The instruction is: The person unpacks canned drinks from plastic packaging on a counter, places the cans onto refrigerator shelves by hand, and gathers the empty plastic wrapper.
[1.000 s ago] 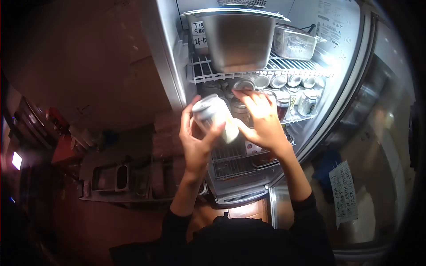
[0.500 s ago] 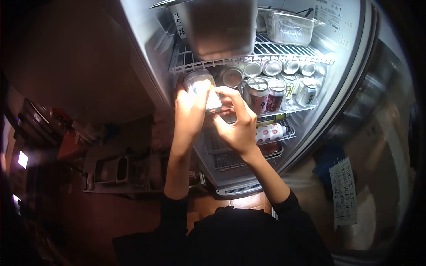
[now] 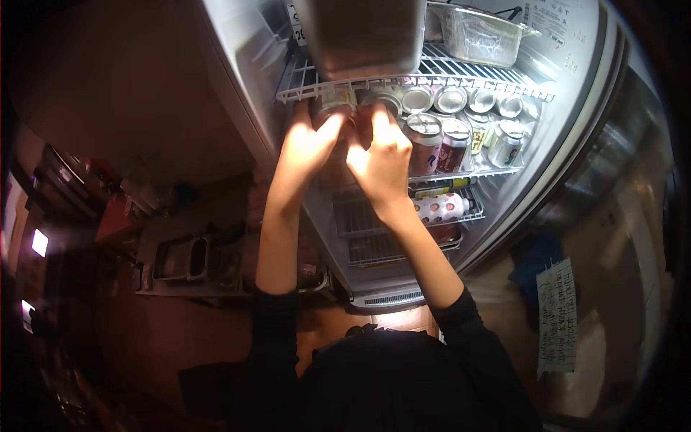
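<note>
In the open fridge, my left hand [image 3: 308, 147] is closed around a can [image 3: 335, 109] at the left end of the can shelf, just under the upper wire rack. The can's end faces me and lies partly in shadow. Beside it, my right hand [image 3: 383, 164] reaches in with bent fingers, close to another can [image 3: 385, 101] lying end-on. Those fingertips are in shadow, so what they grip is hidden. To the right stand a pinkish can [image 3: 423, 140] and a dark red can [image 3: 453, 146], with a pale can [image 3: 506, 144] farther along.
A large metal container [image 3: 363, 39] and a clear plastic tub [image 3: 481, 39] sit on the upper rack [image 3: 468, 70]. Below, a white bottle with red dots [image 3: 440, 207] lies on a lower shelf. A handwritten paper [image 3: 558, 317] hangs at right.
Both hands have moved forward into the shelf. The can held in front of the shelf between them is now in at its left end, turned with its end toward me.
</note>
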Available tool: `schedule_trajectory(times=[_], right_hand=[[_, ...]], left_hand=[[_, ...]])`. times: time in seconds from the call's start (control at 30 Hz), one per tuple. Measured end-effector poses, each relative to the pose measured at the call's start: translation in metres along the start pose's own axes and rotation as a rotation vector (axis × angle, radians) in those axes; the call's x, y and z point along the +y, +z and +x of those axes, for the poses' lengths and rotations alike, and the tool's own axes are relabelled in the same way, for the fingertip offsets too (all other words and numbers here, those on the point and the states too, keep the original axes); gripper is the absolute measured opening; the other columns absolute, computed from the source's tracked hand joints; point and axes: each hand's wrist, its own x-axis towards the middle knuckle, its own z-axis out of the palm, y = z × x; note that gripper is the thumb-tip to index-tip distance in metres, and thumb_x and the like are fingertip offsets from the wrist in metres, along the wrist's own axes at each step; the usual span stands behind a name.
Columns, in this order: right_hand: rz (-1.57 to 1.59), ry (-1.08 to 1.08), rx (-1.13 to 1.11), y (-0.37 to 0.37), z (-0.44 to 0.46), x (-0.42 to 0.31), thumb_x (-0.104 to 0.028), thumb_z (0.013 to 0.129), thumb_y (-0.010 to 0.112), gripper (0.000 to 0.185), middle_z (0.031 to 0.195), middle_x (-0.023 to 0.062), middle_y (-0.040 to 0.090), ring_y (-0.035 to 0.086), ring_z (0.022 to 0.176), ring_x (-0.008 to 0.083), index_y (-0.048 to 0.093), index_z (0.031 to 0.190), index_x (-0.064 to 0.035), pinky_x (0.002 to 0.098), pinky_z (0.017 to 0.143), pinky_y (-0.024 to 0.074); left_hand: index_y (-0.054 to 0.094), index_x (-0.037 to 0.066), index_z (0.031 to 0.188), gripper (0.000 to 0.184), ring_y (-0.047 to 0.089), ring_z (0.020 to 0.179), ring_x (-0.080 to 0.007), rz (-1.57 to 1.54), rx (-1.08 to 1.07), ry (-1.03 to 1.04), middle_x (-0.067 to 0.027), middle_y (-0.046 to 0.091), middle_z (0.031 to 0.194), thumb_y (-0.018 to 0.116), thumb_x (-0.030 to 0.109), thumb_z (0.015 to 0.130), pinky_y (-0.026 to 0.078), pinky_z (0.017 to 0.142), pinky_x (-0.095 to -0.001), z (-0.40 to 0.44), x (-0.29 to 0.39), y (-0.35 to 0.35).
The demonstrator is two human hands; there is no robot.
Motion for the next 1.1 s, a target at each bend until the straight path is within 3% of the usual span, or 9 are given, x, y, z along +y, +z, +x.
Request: schedule_trajectory(times=[0.07, 0.3, 0.37, 0.4, 0.5, 0.57, 0.67, 0.8, 1.1], right_hand=[[-0.024, -0.009, 0.006, 0.001, 0.003, 0.001, -0.003, 0.075, 0.067, 0.023, 0.089, 0.0174, 0.063, 0.063, 0.078, 0.0354, 0.057, 0.096, -0.0005, 0.0399, 0.071, 0.0508], [-0.056, -0.104, -0.026, -0.005, -0.005, 0.003, -0.002, 0.077, 0.062, 0.029, 0.099, 0.0229, 0.051, 0.061, 0.08, 0.0412, 0.051, 0.103, 0.0015, 0.0449, 0.066, 0.0508], [-0.068, -0.064, -0.066, -0.015, -0.006, 0.003, -0.004, 0.074, 0.063, 0.031, 0.101, 0.0217, 0.05, 0.059, 0.085, 0.0398, 0.053, 0.104, 0.0002, 0.045, 0.072, 0.0492], [-0.235, -0.112, -0.005, -0.02, -0.005, 0.004, -0.007, 0.073, 0.064, 0.033, 0.103, 0.0202, 0.051, 0.056, 0.09, 0.0384, 0.054, 0.104, -0.0013, 0.0449, 0.077, 0.0471], [-0.552, -0.077, 0.047, -0.037, 0.007, -0.002, -0.016, 0.069, 0.069, 0.04, 0.109, 0.0153, 0.052, 0.048, 0.104, 0.0326, 0.059, 0.106, -0.0064, 0.0433, 0.088, 0.0394], [-0.615, -0.118, 0.014, -0.041, 0.014, 0.008, -0.018, 0.069, 0.07, 0.043, 0.108, 0.0142, 0.054, 0.049, 0.105, 0.0312, 0.06, 0.109, -0.0072, 0.0432, 0.088, 0.0388], [-0.674, -0.158, -0.012, -0.039, 0.017, 0.018, -0.02, 0.07, 0.069, 0.042, 0.103, 0.0117, 0.058, 0.051, 0.103, 0.0288, 0.062, 0.11, -0.0083, 0.0431, 0.087, 0.0382], [-0.64, -0.212, -0.003, -0.031, 0.021, 0.024, -0.024, 0.076, 0.066, 0.033, 0.099, 0.0083, 0.063, 0.055, 0.1, 0.0256, 0.066, 0.107, -0.0146, 0.0415, 0.086, 0.038], [-0.672, -0.196, -0.032, -0.035, 0.021, 0.025, -0.024, 0.075, 0.066, 0.037, 0.105, 0.0104, 0.061, 0.052, 0.106, 0.0285, 0.065, 0.109, -0.0099, 0.0432, 0.088, 0.0372]], left_hand=[[0.056, -0.001, 0.114, 0.04, 0.06, 0.091, -0.0211, -0.024, 0.025, 0.007, -0.011, 0.065, 0.101, 0.062, 0.026, 0.085, 0.045, 0.084, -0.0286, 0.0, 0.007, 0.003], [0.061, -0.003, 0.103, 0.034, 0.06, 0.091, -0.0185, 0.143, 0.058, 0.089, -0.0117, 0.065, 0.095, 0.059, 0.027, 0.088, 0.046, 0.079, -0.0297, 0.038, -0.035, 0.01], [0.061, -0.003, 0.106, 0.042, 0.062, 0.093, -0.0263, 0.268, 0.095, -0.002, -0.0164, 0.065, 0.096, 0.061, 0.034, 0.087, 0.047, 0.083, -0.0331, 0.043, -0.044, 0.015], [0.058, -0.004, 0.113, 0.056, 0.058, 0.104, -0.0358, 0.567, 0.28, 0.071, -0.024, 0.061, 0.108, 0.062, 0.044, 0.084, 0.044, 0.091, -0.0384, 0.043, -0.047, 0.023], [0.052, -0.005, 0.12, 0.069, 0.05, 0.114, -0.0412, 0.767, 0.375, 0.297, -0.0295, 0.051, 0.123, 0.062, 0.052, 0.081, 0.04, 0.097, -0.0419, 0.039, -0.058, 0.026], [0.048, -0.005, 0.123, 0.07, 0.047, 0.118, -0.0403, 0.724, 0.277, 0.18, -0.0291, 0.045, 0.129, 0.062, 0.05, 0.082, 0.039, 0.099, -0.0429, 0.032, -0.051, 0.025], [0.049, -0.005, 0.122, 0.062, 0.049, 0.115, -0.0412, 0.774, 0.438, 0.359, -0.0289, 0.049, 0.125, 0.06, 0.043, 0.085, 0.04, 0.097, -0.0434, 0.028, -0.059, 0.029], [0.05, -0.005, 0.12, 0.048, 0.054, 0.109, -0.0419, 0.619, 0.282, 0.179, -0.0296, 0.056, 0.114, 0.056, 0.03, 0.088, 0.042, 0.094, -0.0438, 0.014, -0.033, 0.02], [0.054, -0.001, 0.105, 0.028, 0.06, 0.092, -0.0432, 0.606, 0.188, 0.108, -0.0245, 0.063, 0.095, 0.051, 0.019, 0.087, 0.048, 0.081, -0.047, 0.01, -0.029, 0.006]])
